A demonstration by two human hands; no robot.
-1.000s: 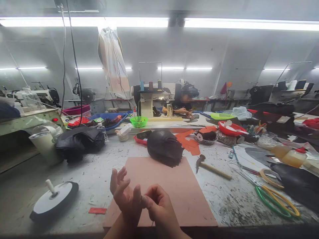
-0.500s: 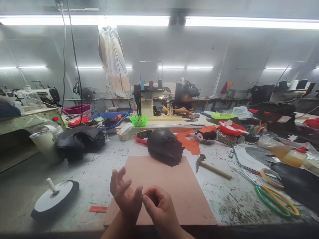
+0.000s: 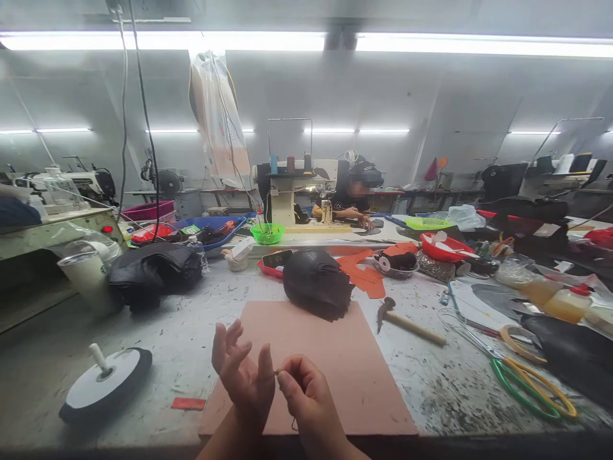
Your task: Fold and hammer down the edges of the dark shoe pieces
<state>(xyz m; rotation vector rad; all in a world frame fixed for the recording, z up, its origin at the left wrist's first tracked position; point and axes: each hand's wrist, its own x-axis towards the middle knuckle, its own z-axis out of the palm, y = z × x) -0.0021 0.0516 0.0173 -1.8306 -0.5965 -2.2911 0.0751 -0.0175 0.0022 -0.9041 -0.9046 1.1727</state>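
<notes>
A sliver of space has just come up between the two hands: the pinching fingertips have eased away from the other thumb, and a thin dark thread-like strand (image 3: 276,372) now shows across the gap. Half a second ago the tips sat so close that I couldn't make it out there. A slack dark bend hangs at six o'clock below the pinch as well, though I can't tell whether it's the same piece. To my eye, the work in hand is about that strand, its near end drawn clear enough to see.

The bare right hand (image 3: 307,391) has thumb and forefinger pressed together on it, the other fingers curled behind. The bare left hand (image 3: 246,375) is palm up, fingers spread and a little bent, thumb upright at the strand's nine o'clock end; whether it's tied or only touching there, I can't say.

Both hands hover over a flat pink rectangular board (image 3: 352,377). Beyond them, toward one o'clock, the rounded black leather-like stack (image 3: 313,281) rests over the board's far edge, unmoved. The wooden-handled, dark-headed hammer (image 3: 416,327) lies at two o'clock, also where it was.
</notes>
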